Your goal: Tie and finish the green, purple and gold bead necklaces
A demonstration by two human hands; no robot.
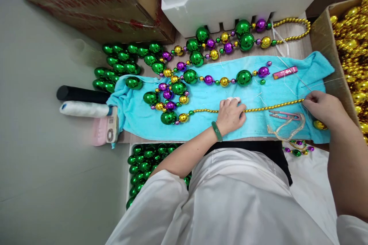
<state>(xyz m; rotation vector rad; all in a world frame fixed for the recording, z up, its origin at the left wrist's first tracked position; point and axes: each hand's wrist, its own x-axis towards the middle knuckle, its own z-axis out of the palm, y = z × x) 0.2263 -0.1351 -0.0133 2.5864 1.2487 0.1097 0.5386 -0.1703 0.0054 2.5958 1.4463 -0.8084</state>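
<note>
A strand of small gold beads (pixel 274 106) runs across the blue towel (pixel 143 122), joined at its left end to a string of larger green, gold and purple beads (pixel 169 117). My left hand (pixel 232 115), with a green bangle at the wrist, lies over the strand with bent fingers closed on it. White wrapping shows on some of its fingertips. My right hand (pixel 323 107) pinches the strand's right end. A long thin needle-like rod and fine thread come up close to these fingers; whether they are gripped too is hidden.
Thread snips (pixel 284 115) and a pink lighter (pixel 285 72) lie on the towel. Loose green beads (pixel 119 65) and a white thread spool (pixel 84 108) are at left. A foam box (pixel 230 2) and cardboard boxes (pixel 94 7) of beads border the back and right.
</note>
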